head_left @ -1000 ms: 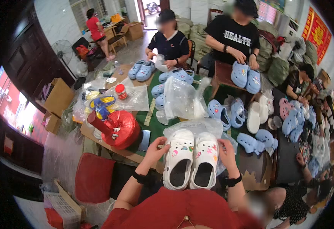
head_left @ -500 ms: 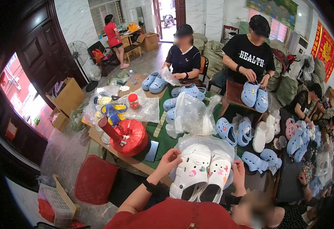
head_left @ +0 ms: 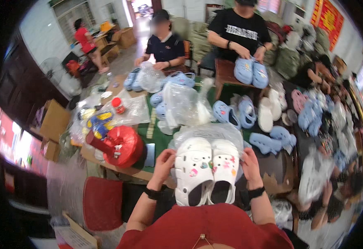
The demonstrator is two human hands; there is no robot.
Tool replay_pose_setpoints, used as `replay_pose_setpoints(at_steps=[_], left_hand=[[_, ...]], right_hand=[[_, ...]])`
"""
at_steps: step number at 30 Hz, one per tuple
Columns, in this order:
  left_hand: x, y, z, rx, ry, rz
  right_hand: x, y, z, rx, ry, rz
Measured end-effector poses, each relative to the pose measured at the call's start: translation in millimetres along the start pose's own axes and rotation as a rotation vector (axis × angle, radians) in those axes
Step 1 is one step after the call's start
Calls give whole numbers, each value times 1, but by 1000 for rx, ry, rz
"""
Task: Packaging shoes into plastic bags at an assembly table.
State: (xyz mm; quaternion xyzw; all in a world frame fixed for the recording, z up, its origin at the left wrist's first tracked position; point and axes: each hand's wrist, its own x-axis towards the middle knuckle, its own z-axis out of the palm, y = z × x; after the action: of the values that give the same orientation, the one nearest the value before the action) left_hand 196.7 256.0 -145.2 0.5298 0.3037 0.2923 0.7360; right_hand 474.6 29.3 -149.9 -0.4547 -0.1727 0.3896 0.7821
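A pair of white clogs (head_left: 194,168) with colourful charms lies in front of me, heels toward my body. A clear plastic bag (head_left: 206,132) spreads round their far end; whether the toes are inside it I cannot tell. On the bag's left side, my left hand (head_left: 164,163) is closed with its fingertips at the edge. My right hand (head_left: 250,163) pinches the opposite edge, beside the right clog. More clear bags (head_left: 184,106) are heaped just beyond, partly covering several blue clogs (head_left: 177,79).
A red round container (head_left: 125,147) and a phone (head_left: 149,155) are to the left on the table. Loose blue clogs (head_left: 266,143) lie at the right. Across from me, two co-workers handle blue clogs and plastic. A red chair (head_left: 102,203) stands at lower left.
My view has swung, shifting the room leftward and up. Both hands still grip the bag's sides, now more level. At lower right, a person has moved away from my right arm.
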Motion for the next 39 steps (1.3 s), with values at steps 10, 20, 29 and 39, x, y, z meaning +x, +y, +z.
replay_pose_setpoints(at_steps=[10,20,29,39], left_hand=[[-18,12,31,236,114,445],[-18,24,20,844,70,767],[-22,12,5,993,-24,736],[-13,3,19,1011,11,553]], right_hand=[[-6,-13,-13,130,-188,42],[-28,-6,0,184,-182,17],[-39,12,-6,-588,298,-286],[-44,0,6,-1236,282,-463]])
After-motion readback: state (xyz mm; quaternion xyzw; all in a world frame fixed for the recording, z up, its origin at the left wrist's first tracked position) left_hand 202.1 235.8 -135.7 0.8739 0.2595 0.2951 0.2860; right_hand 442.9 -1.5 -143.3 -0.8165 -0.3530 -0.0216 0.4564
